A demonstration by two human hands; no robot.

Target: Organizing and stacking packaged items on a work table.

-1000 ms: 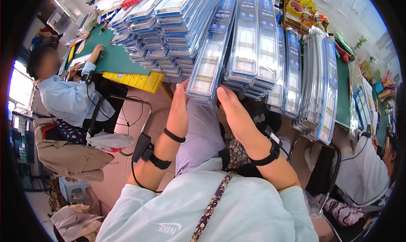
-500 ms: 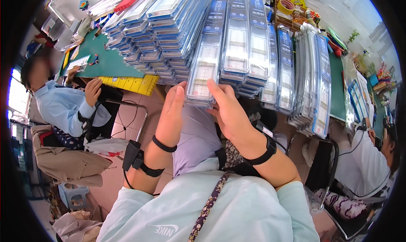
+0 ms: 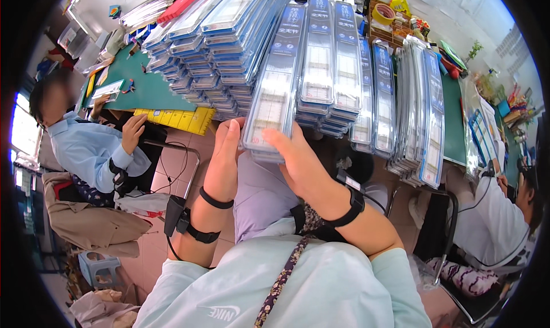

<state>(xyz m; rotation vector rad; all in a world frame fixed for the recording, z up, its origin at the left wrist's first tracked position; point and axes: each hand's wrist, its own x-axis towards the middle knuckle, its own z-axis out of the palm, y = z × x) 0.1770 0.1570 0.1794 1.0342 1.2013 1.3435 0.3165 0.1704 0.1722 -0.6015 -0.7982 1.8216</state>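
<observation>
A stack of long clear plastic blister packs [image 3: 268, 101] with blue header cards and pale contents juts over the table's near edge. My left hand [image 3: 227, 140] presses on the left side of its near end, thumb up. From the right, my right hand [image 3: 291, 153] grips the same end, its thumb on the top pack and its other fingers partly hidden beneath or behind. To its right lie more stacks of these packs [image 3: 318, 59]. A tall, layered pile of packs [image 3: 229, 53] rises just to the left.
A row of upright packs [image 3: 409, 110] stands on the green table [image 3: 454, 122] at right. Yellow tape [image 3: 384, 14] sits behind. At left are a yellow ruler-marked strip [image 3: 177, 120] and a seated person in a blue shirt [image 3: 86, 150]. Another person [image 3: 487, 225] sits at right.
The held stack's near end has come a little toward me and to the left, with both hands on it. My right thumb has shifted left across the top pack.
</observation>
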